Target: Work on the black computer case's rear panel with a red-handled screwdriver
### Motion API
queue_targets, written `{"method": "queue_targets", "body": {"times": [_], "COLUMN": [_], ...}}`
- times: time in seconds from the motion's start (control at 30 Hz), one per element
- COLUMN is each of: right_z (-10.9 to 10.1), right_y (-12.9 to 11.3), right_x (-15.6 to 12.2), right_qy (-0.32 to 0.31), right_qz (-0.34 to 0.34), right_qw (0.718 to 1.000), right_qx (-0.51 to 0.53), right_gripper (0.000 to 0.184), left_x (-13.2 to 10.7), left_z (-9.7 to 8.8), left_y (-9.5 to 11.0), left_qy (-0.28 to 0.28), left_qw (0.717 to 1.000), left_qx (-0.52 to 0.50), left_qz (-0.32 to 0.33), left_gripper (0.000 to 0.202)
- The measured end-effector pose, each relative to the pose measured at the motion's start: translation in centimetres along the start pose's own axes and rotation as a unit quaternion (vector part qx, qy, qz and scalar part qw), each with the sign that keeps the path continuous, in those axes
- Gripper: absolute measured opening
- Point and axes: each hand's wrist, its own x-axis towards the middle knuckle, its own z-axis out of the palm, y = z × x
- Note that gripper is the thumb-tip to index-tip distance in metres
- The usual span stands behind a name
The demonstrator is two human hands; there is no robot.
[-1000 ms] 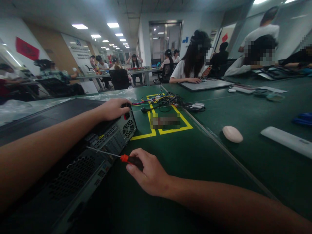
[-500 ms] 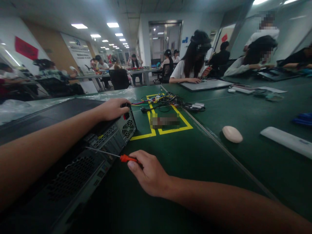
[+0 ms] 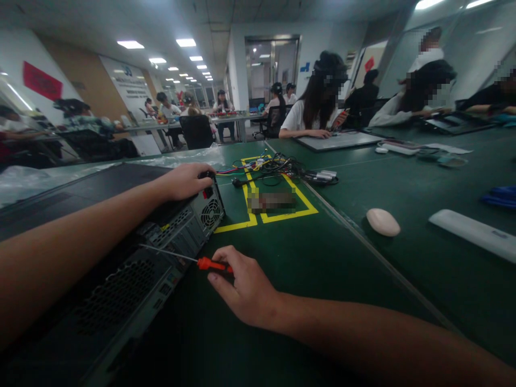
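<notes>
1. Nearest, the person's right hand [image 3: 253, 293] has its fingers [image 3: 226, 255] wrapped round the orange-and-black handle of a screwdriver [image 3: 205, 263]. The thin shaft slants left to the rear of the case; whether its tip touches there cannot be told.
2. The dark computer case [image 3: 197, 221] lies on the left of the green counter [image 3: 314, 274], its vented rear face turned towards the right hand.
3. The left forearm [image 3: 80, 239] stretches across the case, hiding much of its top and part of its rear edge. The left hand [image 3: 181, 181] lies on the far rear corner, fingers bent over the edge; how firmly they grip cannot be told.
4. To the right, well apart, sit a pale oval object [image 3: 382, 222], a long white object [image 3: 471, 231] and something blue [image 3: 500, 196].
5. Just past the case, yellow tape [image 3: 290, 216] frames a blurred object [image 3: 278, 201]; a cable tangle [image 3: 286, 166] spreads over the tape's far part.
6. Clear plastic sheeting [image 3: 181, 157] lies behind the case.
7. Across the counter, a co-worker [image 3: 300, 121] rests a hand on a grey panel [image 3: 346, 141].
8. Farther back are black chairs [image 3: 197, 131], seated people and a glass door [image 3: 262, 70].
</notes>
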Motion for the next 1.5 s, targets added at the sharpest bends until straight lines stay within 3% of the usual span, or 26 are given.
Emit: {"method": "queue_targets", "body": {"times": [0.87,1.23,1.5], "right_z": [-0.35,-0.37,-0.18], "right_y": [-0.41,-0.08,-0.20], "right_x": [0.00,0.08,-0.11], "right_qy": [0.014,0.018,0.023], "right_qz": [-0.012,-0.038,-0.015], "right_qw": [1.000,0.999,1.000], "right_qx": [0.006,-0.006,0.006], "right_gripper": [0.013,0.023,0.030], "left_x": [-0.02,0.06,0.12], "left_z": [-0.04,0.07,0.10], "left_y": [0.01,-0.24,-0.28], "left_qy": [-0.004,-0.001,-0.005], "left_qw": [1.000,1.000,1.000], "left_qx": [0.008,-0.002,0.005], "left_qz": [0.005,0.004,0.009], "left_gripper": [0.065,0.065,0.063]}}
